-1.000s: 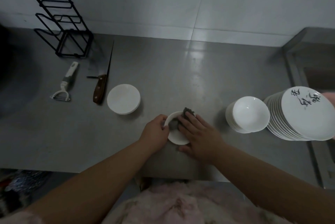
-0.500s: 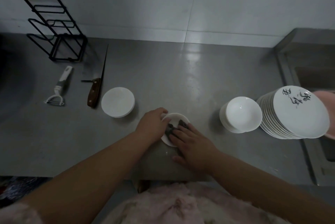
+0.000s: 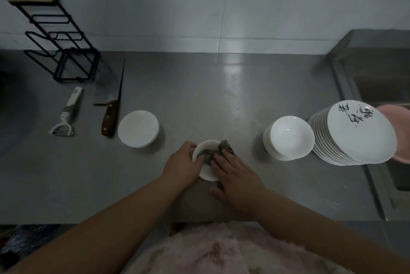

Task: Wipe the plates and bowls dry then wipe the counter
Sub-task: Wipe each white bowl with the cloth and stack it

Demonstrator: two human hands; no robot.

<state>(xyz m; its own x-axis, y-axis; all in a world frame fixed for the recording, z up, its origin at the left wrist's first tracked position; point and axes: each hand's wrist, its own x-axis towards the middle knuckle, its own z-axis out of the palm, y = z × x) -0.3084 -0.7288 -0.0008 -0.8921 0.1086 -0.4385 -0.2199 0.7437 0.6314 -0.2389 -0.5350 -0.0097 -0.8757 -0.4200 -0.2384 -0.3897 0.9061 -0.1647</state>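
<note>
A small white bowl (image 3: pixel 206 173) is near the front middle of the steel counter (image 3: pixel 221 100). My left hand (image 3: pixel 180 166) grips its left rim. My right hand (image 3: pixel 235 175) presses a dark grey cloth (image 3: pixel 223 149) into the bowl with straight fingers; part of the cloth bunches over the far rim. An upturned stack of white bowls (image 3: pixel 138 129) sits to the left. On the right stand a stack of upright white bowls (image 3: pixel 288 137) and a leaning stack of plates (image 3: pixel 355 133) with black writing on the top one.
A wood-handled knife (image 3: pixel 112 113) and a white peeler (image 3: pixel 66 115) lie at the left, with a black wire rack (image 3: pixel 55 38) behind them. A sink (image 3: pixel 386 96) and a pink basin (image 3: pixel 399 136) are at the right edge. A tiled wall runs behind.
My right hand has rubbed the cloth around inside the bowl, and the cloth's bunch now sits at the far right rim. My left hand keeps its hold on the bowl. The view shifted slightly.
</note>
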